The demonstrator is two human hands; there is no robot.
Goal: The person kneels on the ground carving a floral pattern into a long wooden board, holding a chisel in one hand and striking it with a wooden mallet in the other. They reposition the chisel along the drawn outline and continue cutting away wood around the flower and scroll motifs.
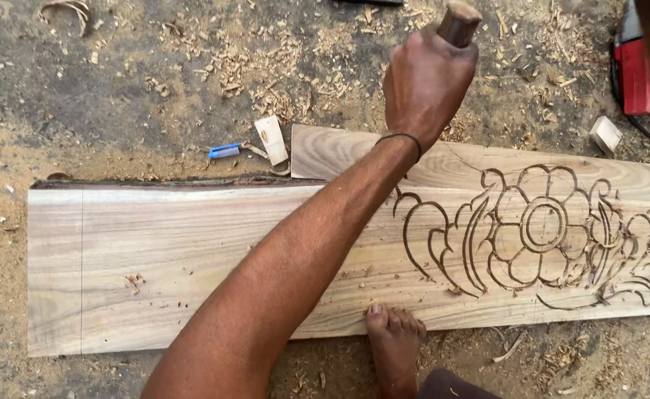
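My left hand is raised above the far edge of a long pale wooden plank and is closed in a fist around a dark wooden tool handle. Only the handle's end shows above the fist, so the tool's head is hidden. A thin dark band circles the wrist. My forearm crosses the plank from the lower left. On the plank's right half is a carved flower and leaf pattern. My bare foot rests with its toes on the plank's near edge. My right hand is not visible.
The plank lies on sandy ground strewn with wood chips and shavings. A small blue object and a small wood offcut lie behind it. A red power tool with a cord, partly covered by a blurred brown shape, and a wood block sit at the upper right.
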